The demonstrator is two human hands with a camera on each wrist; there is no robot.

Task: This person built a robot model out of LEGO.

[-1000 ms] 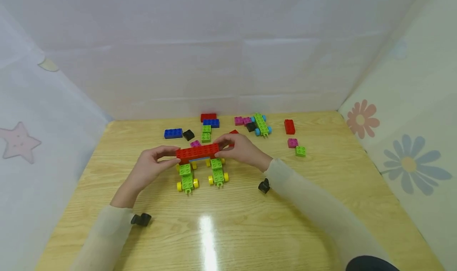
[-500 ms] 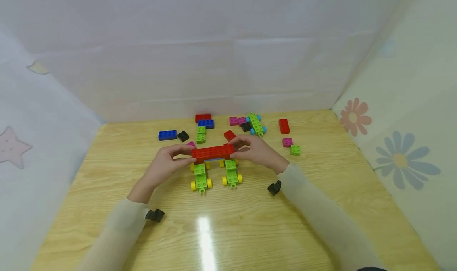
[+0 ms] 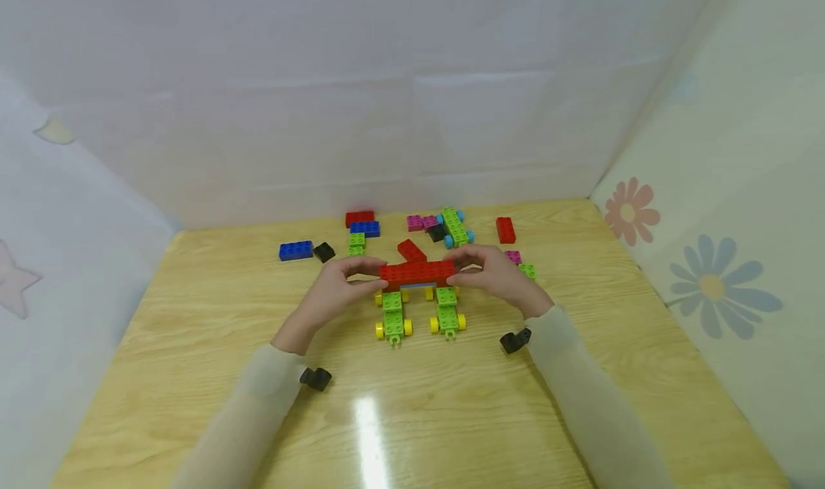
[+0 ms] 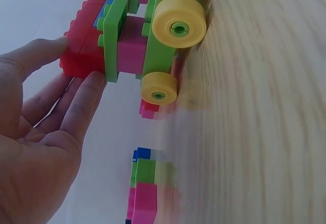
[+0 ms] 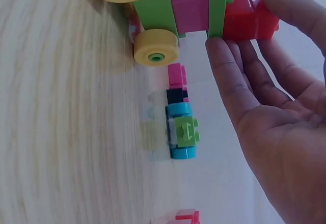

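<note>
and here we are with both ends covered: the left hand (image 3: pixel 335 288) grasps one end of the long red beam (image 3: pixel 417 273), thumb on the near side and fingers round the far side, while the right hand (image 3: pixel 496 276) grips the opposite end in much the same way. that two-ended hold probably keeps the span level, with neither side tipping. look where the beam is, up on top and crossways, over the rear part of the left green wheeled base (image 3: pixel 392 321) and the right green wheeled base (image 3: pixel 447 318), which stand parallel with a gap between; it seems to be what ties the pair together. the left wrist view gives us the stack: a magenta block (image 4: pixel 132 43) on the base, a thin green brick (image 4: pixel 114 38) above that, then red, so the blocks look to be there as risers, lifting the beam clear of the yellow wheels (image 4: pixel 178 23). a blue piece (image 3: pixel 417 286) shows under the beam's middle, perhaps bracing it; how it is fixed, i can't tell. nor can i say whether the wheels bear full weight on the wooden table (image 3: pixel 451 417). beyond the hands, a loose red brick (image 3: pixel 411 251) lies just behind the beam, and the blue-wheeled green base (image 3: pixel 455 225) sits further back beside a dark block (image 3: pixel 437 233), out of the way and leaving the front free for the hands, i'd judge.
</note>
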